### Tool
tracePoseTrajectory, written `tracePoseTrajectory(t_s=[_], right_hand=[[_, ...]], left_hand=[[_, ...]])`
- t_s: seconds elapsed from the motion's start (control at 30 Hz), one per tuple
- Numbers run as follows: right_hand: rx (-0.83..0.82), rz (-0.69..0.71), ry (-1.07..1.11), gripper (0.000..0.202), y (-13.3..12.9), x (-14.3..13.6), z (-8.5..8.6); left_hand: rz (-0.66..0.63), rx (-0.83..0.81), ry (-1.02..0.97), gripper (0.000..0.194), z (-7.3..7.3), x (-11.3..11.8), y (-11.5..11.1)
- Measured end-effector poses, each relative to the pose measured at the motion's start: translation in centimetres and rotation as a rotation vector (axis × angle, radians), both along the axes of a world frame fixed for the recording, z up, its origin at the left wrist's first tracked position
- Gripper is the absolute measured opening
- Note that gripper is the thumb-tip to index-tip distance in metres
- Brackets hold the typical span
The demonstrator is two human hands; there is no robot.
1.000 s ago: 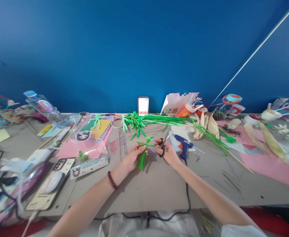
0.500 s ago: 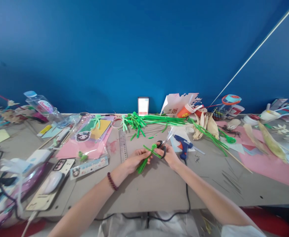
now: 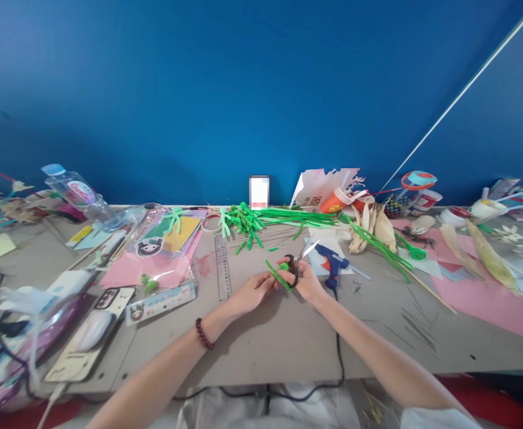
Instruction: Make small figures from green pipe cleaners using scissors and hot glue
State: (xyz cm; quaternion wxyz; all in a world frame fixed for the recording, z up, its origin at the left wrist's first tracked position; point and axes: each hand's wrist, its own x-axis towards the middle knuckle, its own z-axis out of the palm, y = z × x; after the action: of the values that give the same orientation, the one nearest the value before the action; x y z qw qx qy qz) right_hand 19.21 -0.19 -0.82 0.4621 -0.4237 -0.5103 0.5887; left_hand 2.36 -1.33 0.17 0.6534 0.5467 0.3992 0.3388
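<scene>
Near the middle of the table, my left hand (image 3: pixel 254 292) pinches a short piece of green fuzzy stems (image 3: pixel 278 275), which slants down to the right. My right hand (image 3: pixel 306 283) is closed around the black handles of a pair of scissors (image 3: pixel 293 268), whose silver blades point up and away to the right. A curled green end shows between the two hands, close to the right fingertips. The fingers nearly meet and partly hide the green piece. Behind them lies a heap of green fuzzy stems (image 3: pixel 245 220).
A blue glue gun (image 3: pixel 333 265) with a black cable lies just right of my right hand. A clear ruler (image 3: pixel 223 268), pink sheets (image 3: pixel 122 271) and a phone (image 3: pixel 80 351) are at the left. Dried husks (image 3: pixel 364 229) and paper cups (image 3: pixel 335 201) stand behind.
The green bundle that hung below my left fingers has turned and now shows as a slanting piece between my hands. My left fingers have closed in; the scissors have shifted slightly.
</scene>
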Motion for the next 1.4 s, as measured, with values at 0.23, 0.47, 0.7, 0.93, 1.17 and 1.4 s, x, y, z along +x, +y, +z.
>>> tracePoseTrajectory(t_s=[0.23,0.47,0.7,0.93,1.17,1.4], right_hand=[[0.005,0.094,-0.039,0.041,0.0,-0.2,0.1],[-0.043,0.084,-0.01,0.039,-0.2,-0.5,0.1],[-0.041,0.015,-0.01,0.039,-0.4,-0.4,0.2],[-0.061,-0.006,0.047,0.034,-0.3,-0.4,-0.7],[-0.138,-0.034,0.112,0.028,-0.2,-0.3,-1.5],[-0.144,-0.046,0.074,0.041,-0.7,-1.0,0.1]], left_hand=[[0.133,0.174,0.137,0.03,0.6,0.0,0.0],[0.087,0.127,0.095,0.03,0.5,0.1,0.0],[-0.119,-0.392,-0.309,0.028,-0.8,-0.3,0.5],[-0.232,-0.64,-0.357,0.025,-0.1,-1.0,0.9],[-0.188,-0.333,-0.184,0.03,-0.1,-1.0,0.9],[-0.026,-0.033,0.025,0.04,-0.2,-0.3,0.5]])
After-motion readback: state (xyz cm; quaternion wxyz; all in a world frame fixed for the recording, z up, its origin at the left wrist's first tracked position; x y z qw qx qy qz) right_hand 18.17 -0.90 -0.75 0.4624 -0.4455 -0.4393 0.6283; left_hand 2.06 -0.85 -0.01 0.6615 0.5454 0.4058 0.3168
